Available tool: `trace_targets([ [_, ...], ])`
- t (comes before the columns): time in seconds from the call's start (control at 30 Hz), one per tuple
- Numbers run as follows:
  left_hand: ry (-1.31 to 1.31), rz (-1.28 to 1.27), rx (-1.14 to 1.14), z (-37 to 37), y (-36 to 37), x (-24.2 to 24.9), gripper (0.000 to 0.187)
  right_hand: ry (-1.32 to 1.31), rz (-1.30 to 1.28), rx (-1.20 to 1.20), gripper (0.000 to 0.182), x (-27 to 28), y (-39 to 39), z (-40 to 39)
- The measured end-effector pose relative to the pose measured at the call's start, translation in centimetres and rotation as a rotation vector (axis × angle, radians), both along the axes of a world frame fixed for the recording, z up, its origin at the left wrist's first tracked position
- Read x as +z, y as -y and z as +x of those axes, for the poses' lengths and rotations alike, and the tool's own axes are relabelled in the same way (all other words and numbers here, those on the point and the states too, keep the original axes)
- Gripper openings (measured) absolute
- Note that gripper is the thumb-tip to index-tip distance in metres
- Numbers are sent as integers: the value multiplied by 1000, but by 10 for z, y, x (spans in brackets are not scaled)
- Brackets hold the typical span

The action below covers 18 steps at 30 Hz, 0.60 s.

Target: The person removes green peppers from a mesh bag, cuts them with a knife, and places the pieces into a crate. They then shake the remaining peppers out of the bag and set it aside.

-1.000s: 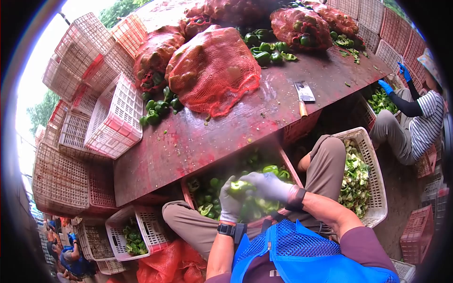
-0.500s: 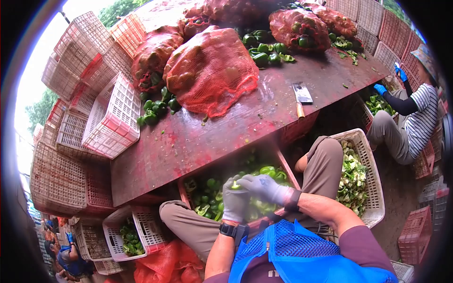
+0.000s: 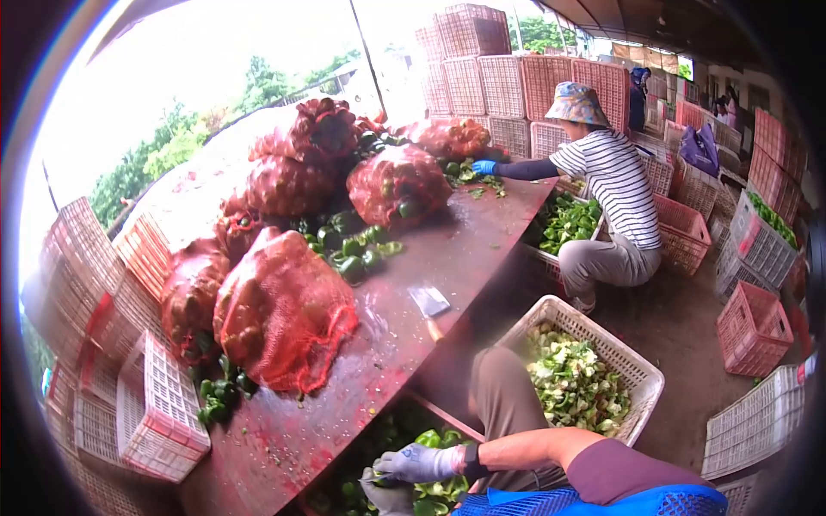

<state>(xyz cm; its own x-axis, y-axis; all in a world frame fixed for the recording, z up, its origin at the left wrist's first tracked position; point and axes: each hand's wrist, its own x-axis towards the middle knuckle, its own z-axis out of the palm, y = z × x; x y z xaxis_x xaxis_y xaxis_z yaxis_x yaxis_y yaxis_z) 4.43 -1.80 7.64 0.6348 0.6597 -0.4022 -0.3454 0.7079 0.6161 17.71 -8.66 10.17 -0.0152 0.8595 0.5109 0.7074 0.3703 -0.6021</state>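
Note:
My left hand (image 3: 386,494), in a grey glove, is curled closed low in the view, where a green pepper showed in its fingers half a second ago; now the pepper is hidden. My right hand (image 3: 422,463), also gloved, is closed against the left hand's fingertips; what it grips, if anything, cannot be made out. Both hands are above a crate (image 3: 443,416) of green peppers (image 3: 440,492), partly under the table edge. Beside my knee, a white crate (image 3: 647,378) holds cut pepper cores and scraps (image 3: 578,383).
A cleaver (image 3: 428,301) lies on the stained table (image 3: 387,344), its handle at the edge. Red mesh sacks (image 3: 284,310) and loose peppers (image 3: 351,249) cover its far side. A co-worker (image 3: 615,189) crouches by another pepper crate, one blue-gloved hand reaching to the table. Stacked crates (image 3: 159,408) stand at left.
My view has swung up and to the right, so the hands sit lower in the picture. They remain together over the crate. The co-worker's arm now stretches to the table.

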Motion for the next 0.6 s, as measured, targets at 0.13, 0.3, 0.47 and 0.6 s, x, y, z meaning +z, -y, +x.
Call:
trace_targets([
  [0.13, -24, 6, 67, -5, -3, -17, 32, -13, -164, 6, 21, 0, -3, -5],
  [0.3, -122, -26, 72, -8, -1, -6, 31, -135, -344, 0, 27, -9, -12, -20],
  [0.47, -159, -40, 63, -8, 4, -4, 30, -267, -461, -80, 26, -32, -22, -30],
  [0.6, -179, -35, 53, -2, 8, 3, 29, -441, -597, -51, 29, -29, -19, -15],
])
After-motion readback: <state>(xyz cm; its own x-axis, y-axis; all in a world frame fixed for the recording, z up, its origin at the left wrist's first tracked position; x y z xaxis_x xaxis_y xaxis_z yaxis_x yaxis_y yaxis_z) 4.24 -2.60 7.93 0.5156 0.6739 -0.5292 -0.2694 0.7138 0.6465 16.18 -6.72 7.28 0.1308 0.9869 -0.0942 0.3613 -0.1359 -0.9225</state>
